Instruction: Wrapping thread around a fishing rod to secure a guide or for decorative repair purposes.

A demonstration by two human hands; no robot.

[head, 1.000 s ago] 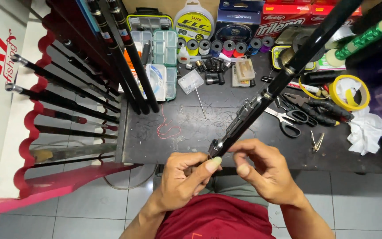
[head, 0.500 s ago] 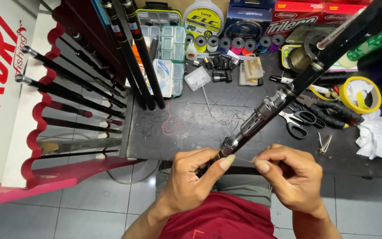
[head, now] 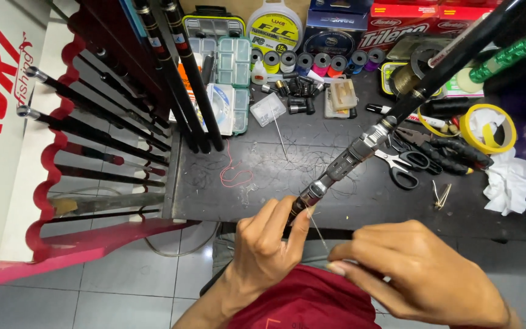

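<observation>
A black fishing rod [head: 397, 116] with a grey reel seat runs from the upper right down to my lap. My left hand [head: 266, 244] grips its lower end just below the reel seat. My right hand [head: 415, 274] sits to the right of it, a little apart, with finger and thumb pinched on a thin line [head: 319, 234] that leads up to the rod by my left thumb.
On the black workbench [head: 275, 195] lie scissors [head: 400, 167], pliers [head: 452, 149], yellow tape rolls [head: 488, 131], a white cloth [head: 512, 183], spools, tackle boxes [head: 229, 61] and a red thread loop [head: 235, 176]. A red rack [head: 56, 158] of black rods stands at the left.
My right hand has drawn away from the rod toward the lower right, pulling the thin line out. My left hand keeps its grip, and the view has shifted slightly.
</observation>
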